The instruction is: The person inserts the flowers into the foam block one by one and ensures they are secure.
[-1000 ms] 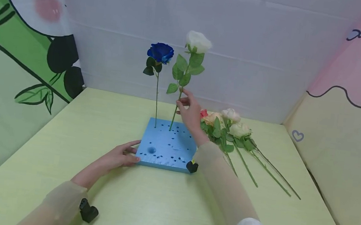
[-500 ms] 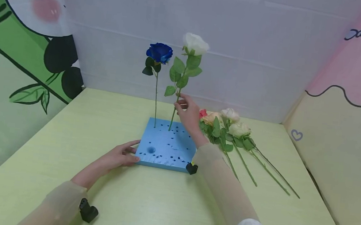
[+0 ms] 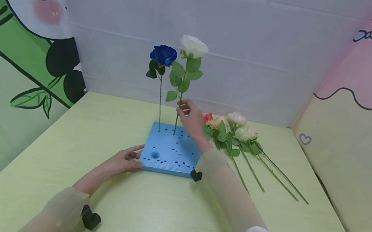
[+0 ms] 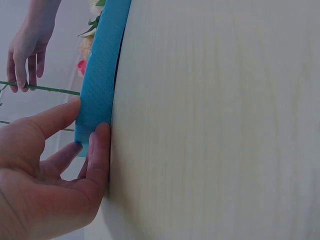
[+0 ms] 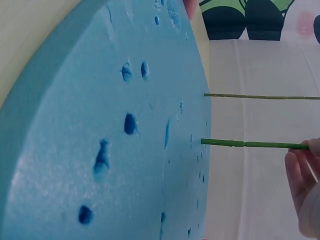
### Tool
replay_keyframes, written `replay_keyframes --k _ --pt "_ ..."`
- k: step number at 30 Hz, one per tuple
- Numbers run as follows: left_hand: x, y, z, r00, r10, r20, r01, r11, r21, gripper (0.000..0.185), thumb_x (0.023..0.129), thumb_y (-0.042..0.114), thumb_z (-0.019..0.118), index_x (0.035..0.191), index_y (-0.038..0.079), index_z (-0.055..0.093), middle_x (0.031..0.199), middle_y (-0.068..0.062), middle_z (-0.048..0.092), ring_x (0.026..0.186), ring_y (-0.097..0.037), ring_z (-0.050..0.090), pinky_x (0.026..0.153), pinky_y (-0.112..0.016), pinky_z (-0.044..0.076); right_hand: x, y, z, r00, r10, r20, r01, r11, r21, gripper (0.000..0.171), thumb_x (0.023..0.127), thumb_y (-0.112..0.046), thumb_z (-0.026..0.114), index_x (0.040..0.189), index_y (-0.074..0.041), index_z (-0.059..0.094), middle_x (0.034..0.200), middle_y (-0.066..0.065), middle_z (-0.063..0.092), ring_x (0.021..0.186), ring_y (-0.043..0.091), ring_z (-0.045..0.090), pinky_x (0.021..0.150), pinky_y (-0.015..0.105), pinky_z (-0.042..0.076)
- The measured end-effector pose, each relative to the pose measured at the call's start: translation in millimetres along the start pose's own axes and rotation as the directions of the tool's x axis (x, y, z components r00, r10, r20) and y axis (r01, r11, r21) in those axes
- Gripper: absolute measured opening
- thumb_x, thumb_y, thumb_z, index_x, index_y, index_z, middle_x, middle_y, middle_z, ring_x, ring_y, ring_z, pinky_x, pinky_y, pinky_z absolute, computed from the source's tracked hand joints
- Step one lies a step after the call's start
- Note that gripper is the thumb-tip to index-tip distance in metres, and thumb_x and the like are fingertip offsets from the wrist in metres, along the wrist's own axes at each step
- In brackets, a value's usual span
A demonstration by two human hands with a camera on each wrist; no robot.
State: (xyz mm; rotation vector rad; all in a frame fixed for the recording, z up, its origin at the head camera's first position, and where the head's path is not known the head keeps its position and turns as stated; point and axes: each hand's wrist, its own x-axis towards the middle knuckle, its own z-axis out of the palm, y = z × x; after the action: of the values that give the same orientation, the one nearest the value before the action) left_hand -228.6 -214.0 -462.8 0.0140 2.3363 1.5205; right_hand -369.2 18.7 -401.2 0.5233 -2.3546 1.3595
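Observation:
In the head view, a blue foam board full of small holes lies on the table. A blue rose stands upright in its back left part. Beside it a white rose rises nearly straight, its stem end at a hole in the board. My right hand pinches the white rose's green stem between thumb and fingers, below the leaves. My left hand holds the board's left front corner. In the left wrist view its thumb is at the top edge and its fingers curl against the side.
Several loose roses, among them a cream rose, a peach rose and a red rose, lie right of the board with stems toward the front right. A pale wall cloth hangs behind the table.
The white rose's head has swung left and slightly down, so its stem stands straighter. My right hand has moved left and a little lower with it. The left hand stays put.

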Motion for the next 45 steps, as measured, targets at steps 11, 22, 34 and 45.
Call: replay_keyframes --k 11,22,34,45 --pt "0.5 -0.3 0.9 1.000 -0.007 -0.003 0.007 1.000 -0.005 0.074 0.094 0.023 0.067 0.157 0.017 0.028 0.140 -0.022 0.047 0.106 -0.020 0.062 0.095 -0.034 0.057 -2.6 -2.9 1.8 1.000 -0.011 0.011 0.011 1.000 -0.018 0.016 0.096 -0.013 0.064 0.110 -0.005 0.068 0.100 0.011 0.074 0.086 0.025 0.071 0.075 0.034 0.061" --pt "0.5 -0.9 1.6 1.000 -0.017 -0.013 0.017 1.000 0.000 0.075 0.094 0.023 0.068 0.157 0.017 0.028 0.140 -0.022 0.046 0.105 -0.020 0.062 0.093 -0.033 0.058 -4.0 -0.2 1.3 0.999 -0.011 0.048 0.013 0.999 -0.051 0.014 0.095 -0.014 0.066 0.106 -0.006 0.069 0.098 0.010 0.074 0.083 0.022 0.072 0.078 0.033 0.061" --pt "1.1 -2.3 -0.4 1.000 -0.014 -0.008 0.013 1.000 -0.010 0.076 0.092 0.024 0.069 0.157 0.017 0.029 0.140 -0.022 0.046 0.107 -0.022 0.061 0.092 -0.031 0.058 -5.4 5.0 4.0 0.994 -0.011 0.105 0.013 1.000 -0.021 0.015 0.096 -0.017 0.065 0.108 -0.009 0.069 0.100 0.011 0.074 0.085 0.026 0.074 0.072 0.029 0.061" --pt "1.4 -3.7 -0.7 1.000 0.012 0.001 -0.012 1.000 -0.015 0.075 0.093 0.024 0.068 0.157 0.017 0.028 0.140 -0.022 0.047 0.107 -0.022 0.061 0.095 -0.034 0.058 -4.1 14.5 -0.5 0.979 0.016 0.203 -0.041 0.992 0.123 0.021 0.096 -0.017 0.064 0.114 -0.007 0.067 0.106 0.013 0.072 0.094 0.033 0.072 0.071 0.029 0.062"
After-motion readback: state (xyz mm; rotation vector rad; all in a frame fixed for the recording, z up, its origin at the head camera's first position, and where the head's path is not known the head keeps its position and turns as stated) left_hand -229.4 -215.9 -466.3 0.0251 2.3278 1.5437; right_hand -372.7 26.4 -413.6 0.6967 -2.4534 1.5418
